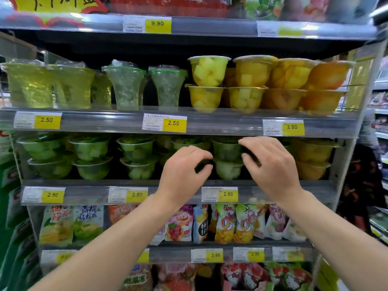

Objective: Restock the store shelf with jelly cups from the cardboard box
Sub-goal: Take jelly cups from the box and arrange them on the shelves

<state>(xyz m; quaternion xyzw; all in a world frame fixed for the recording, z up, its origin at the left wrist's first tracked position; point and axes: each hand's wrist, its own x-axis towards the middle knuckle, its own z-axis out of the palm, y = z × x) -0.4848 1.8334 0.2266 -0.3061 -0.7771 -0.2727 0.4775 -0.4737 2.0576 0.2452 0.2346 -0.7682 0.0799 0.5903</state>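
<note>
The left hand [184, 164] and the right hand [270, 162] are being held up at the middle shelf [88, 183], one on each side of a stack of two green jelly cups [227, 160]. Both grips are being kept loosely curled with nothing plainly inside them; whether any fingertip is touching the stack cannot be told. Left of the left grip, more green cups [92, 158] are standing two high; right of the right grip, yellow cups [310, 158] are stacked likewise. The row is looking nearly full, so the restocking is judged well advanced here. The cardboard box is not being shown, so what is left in it cannot be judged. Below the grips, yellow price tags [227, 194] are reading "2.50"; well above them, one tag [157, 23] is reading "9.90". Chinese writing on the snack bags [244, 223] beneath is too blurred to be read.
</note>
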